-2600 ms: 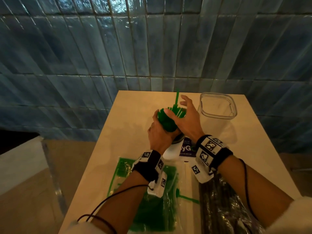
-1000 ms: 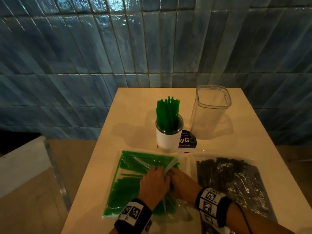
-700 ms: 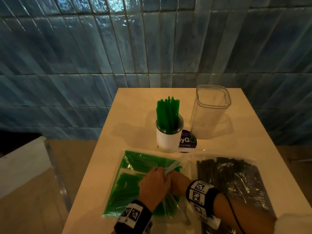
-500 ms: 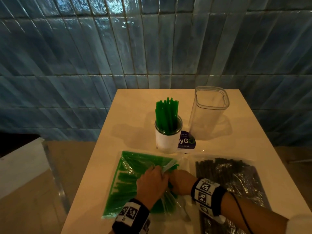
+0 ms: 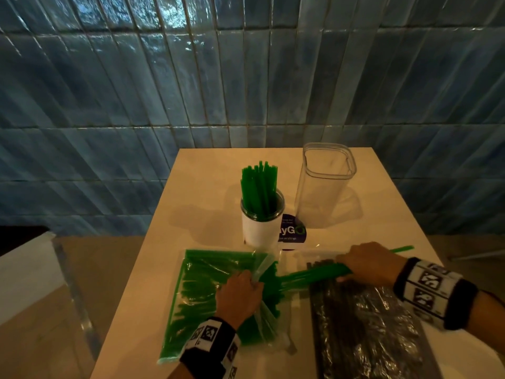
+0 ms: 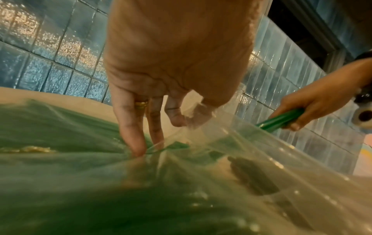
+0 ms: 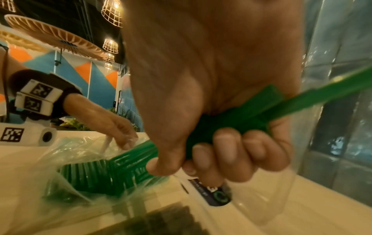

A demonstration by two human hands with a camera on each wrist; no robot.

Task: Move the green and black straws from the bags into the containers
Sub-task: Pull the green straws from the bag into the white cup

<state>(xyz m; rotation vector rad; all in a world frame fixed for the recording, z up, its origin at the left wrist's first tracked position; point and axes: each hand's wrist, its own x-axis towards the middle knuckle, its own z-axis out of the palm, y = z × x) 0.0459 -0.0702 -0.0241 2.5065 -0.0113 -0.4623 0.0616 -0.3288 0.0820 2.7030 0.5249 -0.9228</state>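
A clear bag of green straws (image 5: 199,291) lies at the table's front left, and a bag of black straws (image 5: 366,332) lies at the front right. My left hand (image 5: 240,291) presses on the green bag and pinches its open plastic edge (image 6: 193,117). My right hand (image 5: 366,265) grips a bundle of green straws (image 5: 314,277), held level above the top of the black bag, its tail end still at the green bag's mouth. In the right wrist view the fingers (image 7: 227,149) curl fully around the bundle (image 7: 251,114). A white cup (image 5: 261,231) behind holds upright green straws. Beside it stands a clear container (image 5: 325,192) with no straws in it.
A purple label (image 5: 292,236) lies flat between the cup and the bags. The cream table (image 5: 207,187) ends against a blue tiled wall. Its left edge drops to the floor, where a pale box (image 5: 24,274) stands.
My right hand has come out of the green bag and moved right, drawing a bundle of green straws with it. My left hand has stayed on the bag's mouth.
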